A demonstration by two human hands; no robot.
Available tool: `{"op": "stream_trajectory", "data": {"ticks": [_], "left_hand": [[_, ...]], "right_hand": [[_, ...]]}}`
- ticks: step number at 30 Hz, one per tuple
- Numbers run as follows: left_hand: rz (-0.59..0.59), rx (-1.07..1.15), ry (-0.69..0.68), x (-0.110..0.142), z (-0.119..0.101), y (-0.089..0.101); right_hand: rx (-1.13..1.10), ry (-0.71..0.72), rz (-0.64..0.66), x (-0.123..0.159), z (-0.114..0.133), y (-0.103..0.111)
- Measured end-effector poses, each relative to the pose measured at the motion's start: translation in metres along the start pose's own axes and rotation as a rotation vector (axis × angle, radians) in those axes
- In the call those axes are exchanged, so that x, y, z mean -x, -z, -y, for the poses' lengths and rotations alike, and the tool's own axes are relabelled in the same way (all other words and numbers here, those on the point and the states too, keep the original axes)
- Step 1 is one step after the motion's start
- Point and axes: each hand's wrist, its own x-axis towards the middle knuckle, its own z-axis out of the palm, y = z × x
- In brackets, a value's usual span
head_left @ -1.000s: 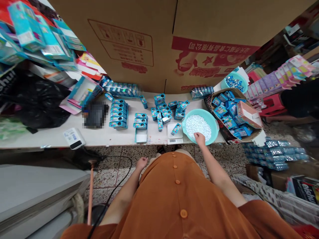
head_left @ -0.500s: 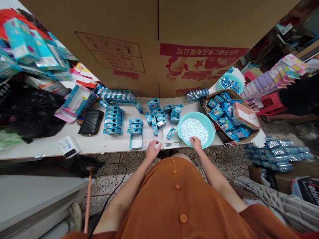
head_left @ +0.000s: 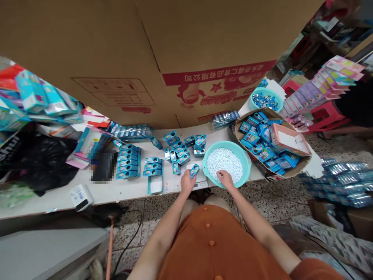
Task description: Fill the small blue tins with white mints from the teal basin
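Observation:
My left hand (head_left: 187, 182) is closed around a small blue tin (head_left: 194, 170), held over the white digital scale (head_left: 201, 178). My right hand (head_left: 225, 179) is over the near side of a turquoise basin (head_left: 247, 171) of small white candies (head_left: 225, 161). Its fingers are pinched together; whatever they hold is too small to make out. Several more blue tins (head_left: 177, 149) stand in a loose cluster behind the scale. To the left, a blue carton (head_left: 155, 184) lies partly filled with a few tins, and a fuller row of tins (head_left: 127, 162) stands beyond it.
A tall cardboard box (head_left: 116, 46) rises behind the table. On the right are an open carton (head_left: 269, 175) of blue packs and a second turquoise basin (head_left: 279, 102). At left lie a white device (head_left: 81, 197) and a black plastic bag (head_left: 52, 159).
My left hand has moved from beside the scale onto the tin lying on it and grasped it. My right hand stays at the basin's candies. The head view has shifted.

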Motion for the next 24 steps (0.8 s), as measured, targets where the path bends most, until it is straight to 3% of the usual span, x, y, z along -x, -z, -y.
{"op": "stream_trajectory", "data": {"ticks": [3, 7, 9, 13, 16, 21, 24], "left_hand": [[-0.12, 0.068, -0.064, 0.01, -0.012, 0.022], [-0.322, 0.183, -0.267, 0.027, -0.046, 0.061], [-0.337, 0.19, -0.345, 0.03, -0.061, 0.071], [-0.223, 0.128, -0.421, 0.025, -0.077, 0.066], [-0.213, 0.151, -0.426, 0.025, -0.085, 0.057], [-0.222, 0.328, -0.41, 0.034, -0.095, 0.047], [-0.204, 0.456, -0.315, 0.037, -0.089, 0.037]], "right_hand": [[-0.015, 0.005, 0.007, 0.003, -0.007, 0.004], [-0.005, 0.029, 0.008, 0.004, -0.02, 0.011], [0.031, 0.04, 0.021, 0.004, -0.028, 0.013], [0.119, 0.028, 0.063, 0.006, -0.04, 0.011], [0.144, 0.022, 0.082, 0.007, -0.04, 0.009], [0.162, 0.002, 0.076, 0.008, -0.037, 0.008], [0.145, -0.006, 0.072, 0.008, -0.039, 0.007]]}}
